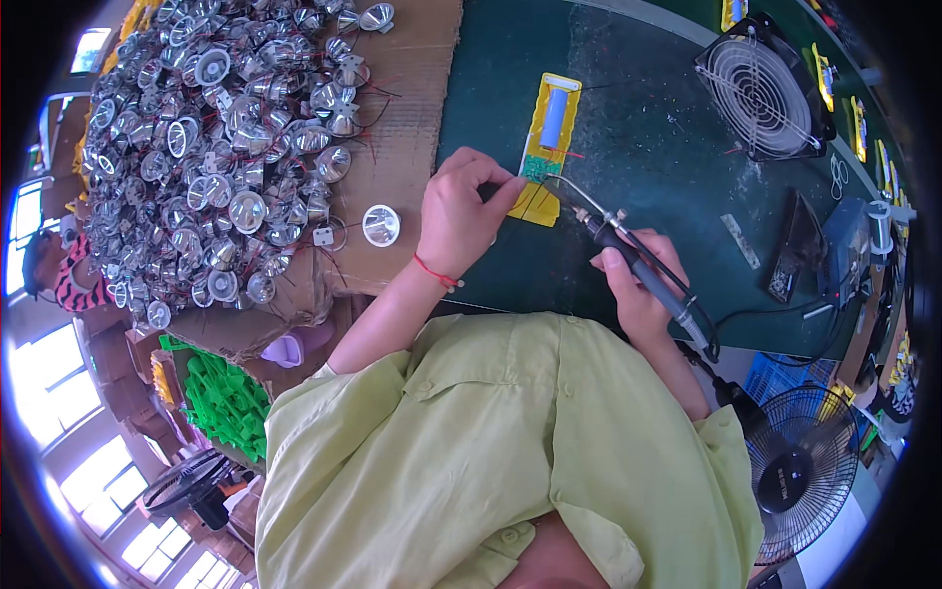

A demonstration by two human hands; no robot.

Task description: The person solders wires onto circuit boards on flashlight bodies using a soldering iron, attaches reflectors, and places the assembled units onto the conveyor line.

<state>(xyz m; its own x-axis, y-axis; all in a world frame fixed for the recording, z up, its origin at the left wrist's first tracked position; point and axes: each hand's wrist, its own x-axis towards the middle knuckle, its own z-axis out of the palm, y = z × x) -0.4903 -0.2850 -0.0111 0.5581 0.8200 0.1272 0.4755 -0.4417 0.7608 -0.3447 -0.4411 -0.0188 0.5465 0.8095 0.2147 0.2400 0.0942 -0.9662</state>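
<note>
"Bench (638,88) first?"
"Green; I see reflectors (247,210) heaped on cardboard (417,128) at its left."
"Iron (643,270)?"
"Gripped in the right hand (638,309), pointing toward the case (538,208)."
"And that?"
"Yellow, just right of the left hand (466,211); I can't tell whether those drawn-together fingertips hold anything. Battery (555,118) at its far end, board (540,167) beside the fingertips."

To the right of the yellow casing (537,135), I have free room to pass over the green tabletop (657,137), until the square fan (760,93). To its left, my left hand (461,211) occupies the near space, and farther the high heap of reflectors (226,147) stops the way. To its lower right, my right hand (643,312) and the soldering iron (648,275) are blocking
</note>
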